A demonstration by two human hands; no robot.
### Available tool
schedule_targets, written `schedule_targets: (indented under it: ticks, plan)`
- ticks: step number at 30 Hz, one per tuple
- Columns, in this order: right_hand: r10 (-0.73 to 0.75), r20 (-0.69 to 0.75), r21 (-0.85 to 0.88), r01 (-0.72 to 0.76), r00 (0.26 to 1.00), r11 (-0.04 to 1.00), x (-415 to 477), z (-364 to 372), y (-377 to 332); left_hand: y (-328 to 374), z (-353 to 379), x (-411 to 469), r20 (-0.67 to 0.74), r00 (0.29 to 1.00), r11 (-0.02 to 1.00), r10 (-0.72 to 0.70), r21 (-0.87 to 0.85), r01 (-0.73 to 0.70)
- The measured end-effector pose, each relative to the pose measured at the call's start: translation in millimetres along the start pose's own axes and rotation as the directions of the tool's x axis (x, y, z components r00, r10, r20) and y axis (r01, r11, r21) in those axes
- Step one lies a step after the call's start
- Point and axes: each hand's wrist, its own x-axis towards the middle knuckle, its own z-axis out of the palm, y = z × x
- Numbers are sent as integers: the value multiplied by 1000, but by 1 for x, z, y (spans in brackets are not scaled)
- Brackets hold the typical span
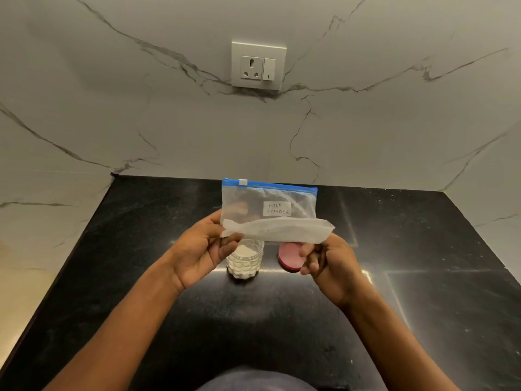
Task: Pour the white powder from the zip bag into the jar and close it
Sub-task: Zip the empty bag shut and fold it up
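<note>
Zip bag (267, 210), bottom folded up, is held above the bench (141, 249): left hand (197, 249) and right hand (327, 263) pinch its ends. Below stand the powder-filled jar (244, 261) and its red lid (289, 256).

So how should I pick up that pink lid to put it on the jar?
Grip the pink lid by its round rim, coming straight down from above. It lies flat on the counter right of the jar, so only the edge offers fingers a hold.
</note>
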Motion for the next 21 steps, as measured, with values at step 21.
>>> schedule_targets:
  ticks: [21]
  plan:
    - [244, -195, 296, -180, 950, 938, -7, 0, 3, -29, 13, -5, 256, 932, 526, 255, 772, -356]
